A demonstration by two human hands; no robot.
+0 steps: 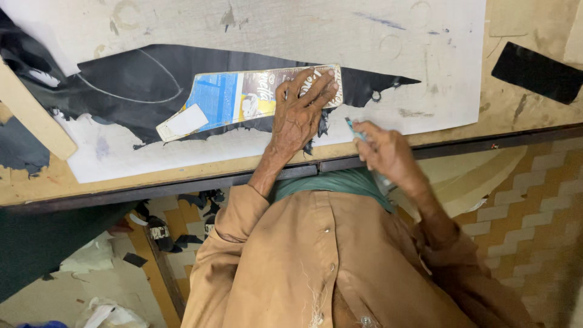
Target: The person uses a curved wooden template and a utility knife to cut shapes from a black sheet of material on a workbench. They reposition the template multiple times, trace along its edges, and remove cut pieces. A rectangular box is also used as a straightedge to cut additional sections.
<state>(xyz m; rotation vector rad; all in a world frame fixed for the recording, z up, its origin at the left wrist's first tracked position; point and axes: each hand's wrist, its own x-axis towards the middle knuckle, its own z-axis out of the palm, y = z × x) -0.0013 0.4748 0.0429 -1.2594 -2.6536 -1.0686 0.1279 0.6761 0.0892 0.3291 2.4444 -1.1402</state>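
Left hand [300, 115] flat, fingers spread on cardboard template [243, 100] over black sheet [139, 85], right hand [388, 152] at 3 o'clock, fingers pinching small blade [355, 129], table [522, 112].

My left hand [302, 109] lies flat, fingers spread, on a cut piece of printed card [243, 100] that rests on a black sheet [152, 85] over white paper [273, 30] on the desk [528, 115]. My right hand [388, 152] keeps a closed grip on a small pale-blue piece [354, 127], just beside the card's end.

A wooden strip [31, 109] is being carried at the bench [522, 115] edge, a black rectangular patch [537, 71] far across; tiled floor [534, 212] is being seen below.
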